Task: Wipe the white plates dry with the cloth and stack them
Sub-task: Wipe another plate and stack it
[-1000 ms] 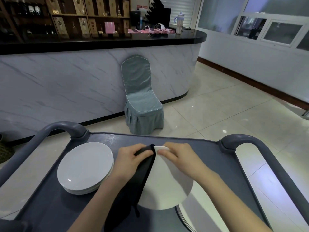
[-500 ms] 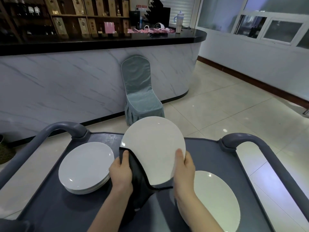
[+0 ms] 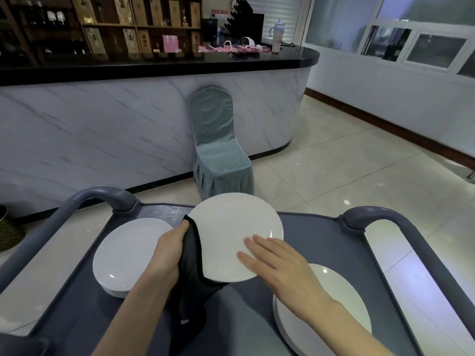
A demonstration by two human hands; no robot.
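- The left hand point(image 3: 168, 253) gripped a black cloth point(image 3: 191, 273) against the left rim of a round white plate point(image 3: 231, 235); the right hand point(image 3: 280, 263) lay flat on its face, fingers straight.
- The glossy plate hung tilted over a dark grey cart tray point(image 3: 308, 235), between a left stack of white plates point(image 3: 128, 255) and a right stack point(image 3: 341, 304).
- Beyond stood a grey-covered chair point(image 3: 218, 150) against a marble-fronted counter point(image 3: 102, 132).
- The right forearm hid part of the right stack.

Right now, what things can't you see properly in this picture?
- Head view: fingertips of the left hand are hidden behind the black cloth and the held plate.
- The right stack is cut off by the bottom edge and crossed by the arm of the right hand, so its plate count is unclear.
- The labels on the shelf boxes are too small to read.
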